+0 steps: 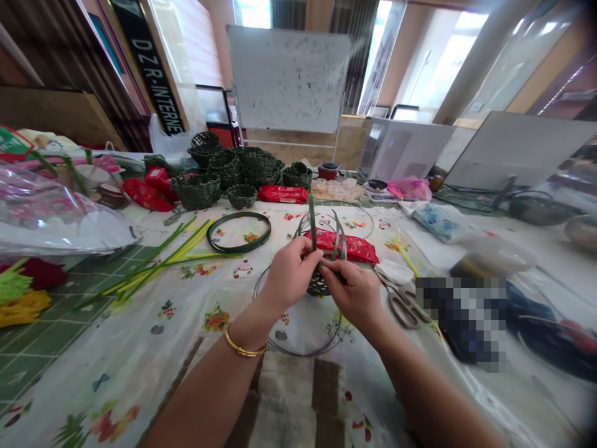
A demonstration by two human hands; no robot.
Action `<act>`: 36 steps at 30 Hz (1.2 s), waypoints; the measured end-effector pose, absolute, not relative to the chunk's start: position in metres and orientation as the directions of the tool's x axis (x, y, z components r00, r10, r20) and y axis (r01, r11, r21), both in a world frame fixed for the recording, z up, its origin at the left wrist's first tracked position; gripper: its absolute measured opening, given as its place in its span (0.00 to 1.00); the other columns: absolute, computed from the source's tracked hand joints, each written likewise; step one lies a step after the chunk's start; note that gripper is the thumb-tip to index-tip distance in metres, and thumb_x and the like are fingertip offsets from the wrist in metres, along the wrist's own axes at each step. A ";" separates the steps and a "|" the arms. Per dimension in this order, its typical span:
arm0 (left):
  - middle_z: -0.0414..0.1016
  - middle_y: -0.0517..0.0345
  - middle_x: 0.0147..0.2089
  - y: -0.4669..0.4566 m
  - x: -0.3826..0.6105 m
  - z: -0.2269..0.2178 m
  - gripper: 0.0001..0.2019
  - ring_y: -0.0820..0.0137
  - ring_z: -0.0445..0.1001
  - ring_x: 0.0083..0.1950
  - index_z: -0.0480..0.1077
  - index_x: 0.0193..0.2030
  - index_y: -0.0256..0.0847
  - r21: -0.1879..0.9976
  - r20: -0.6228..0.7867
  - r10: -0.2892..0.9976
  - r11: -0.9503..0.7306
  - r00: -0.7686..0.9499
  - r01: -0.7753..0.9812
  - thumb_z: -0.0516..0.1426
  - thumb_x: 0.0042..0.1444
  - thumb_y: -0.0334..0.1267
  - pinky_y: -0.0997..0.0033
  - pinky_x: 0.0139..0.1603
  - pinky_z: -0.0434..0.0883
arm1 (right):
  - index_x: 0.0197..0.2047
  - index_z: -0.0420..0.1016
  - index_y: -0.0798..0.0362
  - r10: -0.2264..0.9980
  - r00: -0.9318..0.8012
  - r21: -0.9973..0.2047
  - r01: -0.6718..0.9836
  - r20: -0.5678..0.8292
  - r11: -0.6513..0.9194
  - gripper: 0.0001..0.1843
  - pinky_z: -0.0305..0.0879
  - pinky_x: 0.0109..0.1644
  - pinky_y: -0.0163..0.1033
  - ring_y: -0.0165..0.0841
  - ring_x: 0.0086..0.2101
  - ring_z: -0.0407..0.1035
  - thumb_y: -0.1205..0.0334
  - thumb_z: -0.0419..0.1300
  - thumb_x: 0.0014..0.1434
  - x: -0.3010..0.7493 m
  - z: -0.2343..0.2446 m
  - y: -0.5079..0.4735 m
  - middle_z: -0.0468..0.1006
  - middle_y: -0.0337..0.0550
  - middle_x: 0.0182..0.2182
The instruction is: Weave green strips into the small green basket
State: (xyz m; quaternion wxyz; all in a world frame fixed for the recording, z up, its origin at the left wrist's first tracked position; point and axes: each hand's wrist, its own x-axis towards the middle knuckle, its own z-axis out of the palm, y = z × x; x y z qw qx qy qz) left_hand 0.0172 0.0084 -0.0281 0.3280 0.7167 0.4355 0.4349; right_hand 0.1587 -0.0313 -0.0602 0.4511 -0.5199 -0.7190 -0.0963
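A small dark green basket (319, 286), partly woven, is between my two hands, with several loose strips standing up from its rim. My left hand (295, 267) pinches an upright green strip (312, 218) at the near side of the rim. Close beside it, my right hand (354, 289) has its thumb and fingers pressed together on the basket's rim. Most of the basket is hidden by the hands. Thin strips or wire (303, 353) curve in a wide loop on the tablecloth around it. Just behind lies a red packet (354, 246).
Scissors (403, 308) lie right of my right hand. A coiled green strip (239, 232) and green and yellow stems (163, 261) are at left. Finished woven baskets (196, 190) and another red packet (282, 194) stand at the back. A blurred dark object (461, 317) is at right.
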 end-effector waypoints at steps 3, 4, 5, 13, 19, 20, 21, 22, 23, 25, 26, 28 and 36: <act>0.72 0.62 0.28 0.013 0.018 -0.031 0.07 0.75 0.68 0.27 0.63 0.29 0.39 0.957 0.231 0.947 -0.263 0.225 0.125 0.55 0.55 0.39 0.75 0.31 0.64 | 0.34 0.76 0.53 0.673 -0.046 -0.349 0.828 0.739 0.440 0.10 0.64 0.28 0.34 0.32 0.26 0.75 0.58 0.56 0.61 0.159 -0.061 -0.031 0.81 0.43 0.28; 0.72 0.62 0.27 0.014 0.019 -0.031 0.08 0.76 0.67 0.25 0.63 0.29 0.39 0.974 0.195 0.953 -0.217 0.233 0.068 0.56 0.54 0.39 0.76 0.29 0.63 | 0.35 0.76 0.52 0.679 -0.039 -0.368 0.817 0.733 0.444 0.10 0.64 0.29 0.33 0.32 0.26 0.75 0.58 0.56 0.61 0.159 -0.061 -0.032 0.81 0.43 0.28; 0.71 0.63 0.27 0.015 0.019 -0.031 0.08 0.77 0.66 0.23 0.62 0.29 0.39 0.984 0.168 0.954 -0.179 0.249 0.023 0.56 0.54 0.39 0.76 0.28 0.63 | 0.36 0.76 0.52 0.691 -0.030 -0.395 0.803 0.722 0.447 0.10 0.64 0.29 0.33 0.32 0.27 0.75 0.58 0.56 0.61 0.159 -0.061 -0.033 0.81 0.42 0.28; 0.68 0.67 0.26 0.021 0.001 -0.022 0.11 0.81 0.59 0.20 0.69 0.37 0.39 0.976 0.111 0.835 -0.192 0.539 0.098 0.63 0.47 0.36 0.79 0.24 0.59 | 0.28 0.68 0.51 0.870 0.135 -0.680 0.683 0.474 0.265 0.11 0.58 0.25 0.32 0.29 0.21 0.66 0.53 0.61 0.55 0.164 -0.053 -0.032 0.73 0.35 0.20; 0.72 0.64 0.29 0.020 0.006 -0.025 0.01 0.74 0.68 0.30 0.70 0.31 0.39 0.784 0.266 0.834 -0.478 0.483 0.395 0.59 0.51 0.31 0.75 0.33 0.63 | 0.29 0.68 0.51 0.980 -0.008 -0.771 0.615 0.199 0.162 0.08 0.59 0.29 0.34 0.30 0.24 0.68 0.57 0.59 0.57 0.179 -0.042 -0.030 0.75 0.35 0.22; 0.73 0.63 0.30 0.018 0.007 -0.025 0.01 0.73 0.69 0.32 0.70 0.31 0.40 0.744 0.288 0.824 -0.513 0.488 0.427 0.58 0.51 0.30 0.74 0.35 0.63 | 0.30 0.69 0.51 0.981 -0.032 -0.736 0.656 0.189 0.163 0.07 0.59 0.30 0.34 0.31 0.26 0.69 0.58 0.59 0.57 0.183 -0.038 -0.031 0.75 0.36 0.23; 0.73 0.63 0.30 0.017 0.007 -0.025 0.02 0.72 0.70 0.33 0.70 0.31 0.40 0.711 0.302 0.811 -0.542 0.501 0.447 0.57 0.52 0.30 0.73 0.36 0.63 | 0.30 0.70 0.51 0.978 -0.056 -0.676 0.715 0.200 0.179 0.06 0.60 0.31 0.35 0.31 0.27 0.69 0.59 0.59 0.57 0.186 -0.033 -0.033 0.75 0.37 0.24; 0.74 0.63 0.31 0.015 0.007 -0.024 0.02 0.71 0.70 0.34 0.70 0.32 0.40 0.686 0.308 0.794 -0.567 0.523 0.457 0.57 0.52 0.30 0.73 0.37 0.64 | 0.30 0.70 0.51 0.971 -0.085 -0.593 0.779 0.225 0.206 0.06 0.60 0.34 0.37 0.32 0.29 0.69 0.60 0.60 0.56 0.190 -0.028 -0.036 0.75 0.38 0.27; 0.74 0.63 0.32 0.013 0.007 -0.023 0.03 0.71 0.71 0.35 0.70 0.32 0.40 0.668 0.307 0.776 -0.588 0.551 0.457 0.56 0.53 0.30 0.73 0.38 0.64 | 0.29 0.71 0.51 0.959 -0.125 -0.501 0.832 0.253 0.240 0.06 0.61 0.38 0.39 0.33 0.32 0.69 0.60 0.60 0.56 0.195 -0.023 -0.038 0.75 0.39 0.29; 0.75 0.62 0.32 0.011 0.004 -0.020 0.04 0.71 0.71 0.35 0.70 0.33 0.41 0.648 0.294 0.742 -0.618 0.602 0.446 0.55 0.53 0.29 0.73 0.38 0.64 | 0.29 0.71 0.51 0.932 -0.224 -0.347 0.882 0.286 0.318 0.07 0.59 0.46 0.43 0.35 0.38 0.68 0.59 0.61 0.56 0.207 -0.014 -0.044 0.74 0.41 0.33; 0.75 0.62 0.32 0.010 0.003 -0.019 0.04 0.71 0.71 0.35 0.70 0.32 0.41 0.641 0.286 0.729 -0.628 0.622 0.441 0.55 0.53 0.29 0.73 0.37 0.64 | 0.29 0.71 0.51 0.921 -0.266 -0.303 0.886 0.285 0.350 0.08 0.57 0.49 0.45 0.36 0.39 0.67 0.58 0.61 0.56 0.214 -0.011 -0.046 0.74 0.40 0.34; 0.75 0.62 0.32 0.009 0.000 -0.016 0.04 0.71 0.71 0.34 0.70 0.32 0.41 0.631 0.268 0.706 -0.643 0.656 0.434 0.55 0.53 0.30 0.74 0.36 0.63 | 0.29 0.70 0.50 0.913 -0.308 -0.277 0.883 0.266 0.379 0.08 0.54 0.51 0.47 0.35 0.38 0.67 0.57 0.60 0.58 0.228 -0.006 -0.050 0.74 0.38 0.31; 0.75 0.63 0.27 0.010 -0.010 -0.010 0.06 0.72 0.72 0.30 0.73 0.29 0.41 0.710 0.163 0.595 -0.624 0.787 0.325 0.55 0.51 0.29 0.77 0.32 0.65 | 0.30 0.72 0.49 0.800 -0.207 -0.210 0.900 0.564 0.381 0.08 0.53 0.47 0.45 0.34 0.34 0.68 0.56 0.61 0.58 0.260 -0.003 -0.045 0.77 0.37 0.28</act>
